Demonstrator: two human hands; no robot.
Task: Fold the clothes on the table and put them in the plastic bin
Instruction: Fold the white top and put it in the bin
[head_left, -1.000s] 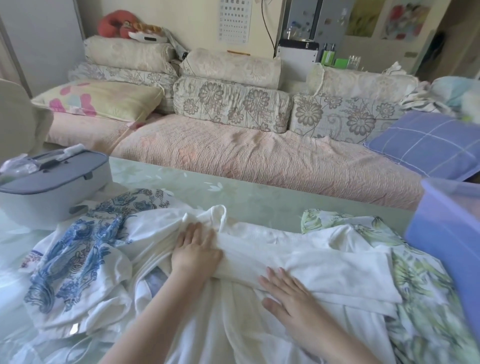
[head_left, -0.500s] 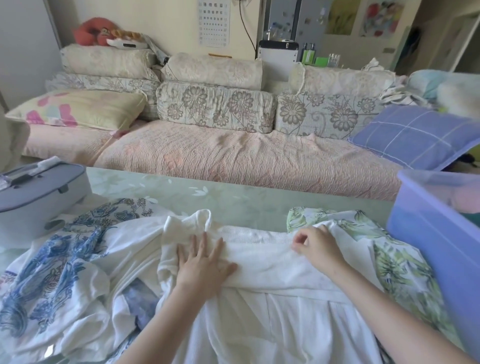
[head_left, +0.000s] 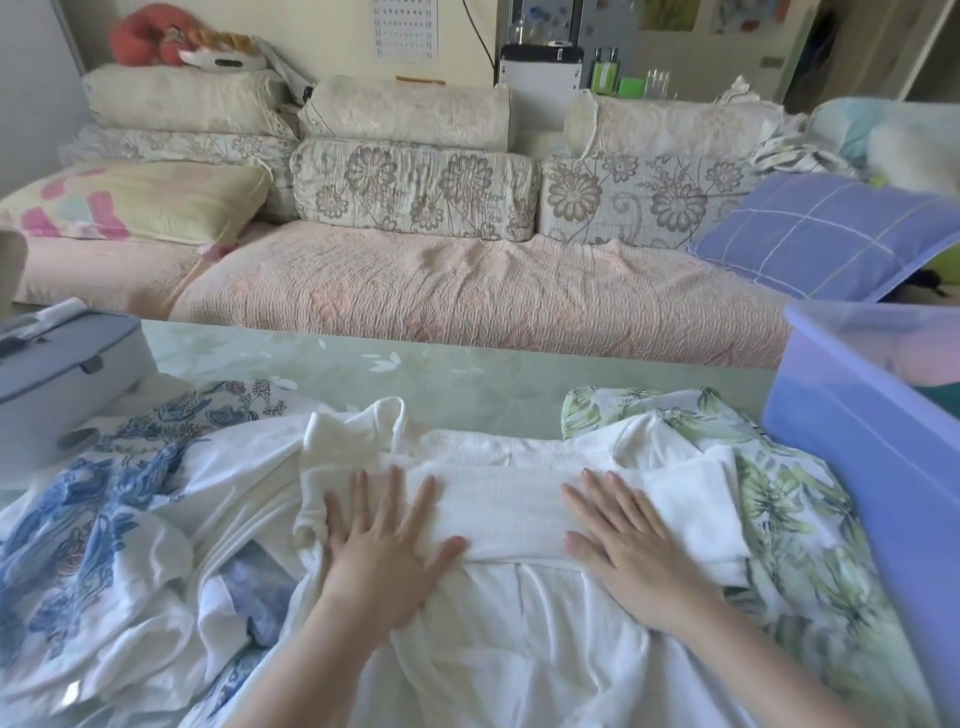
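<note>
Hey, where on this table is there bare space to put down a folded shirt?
One bare strip: the far edge of the table, between the grey case and the plastic bin. Nearer is crowded: blue-print garment, white garment under the left hand and right hand, leaf-print garment beside the bin.

The middle garment (head_left: 498, 499) is plain white. At 9 o'clock, the floral garment (head_left: 104, 499) shows blue blooms on white; at 3 o'clock, the leafy garment (head_left: 779, 519) is green on white. The plastic bin (head_left: 857, 441) is translucent lilac-blue, and the counter (head_left: 415, 374) is pale green with white petals.
</note>
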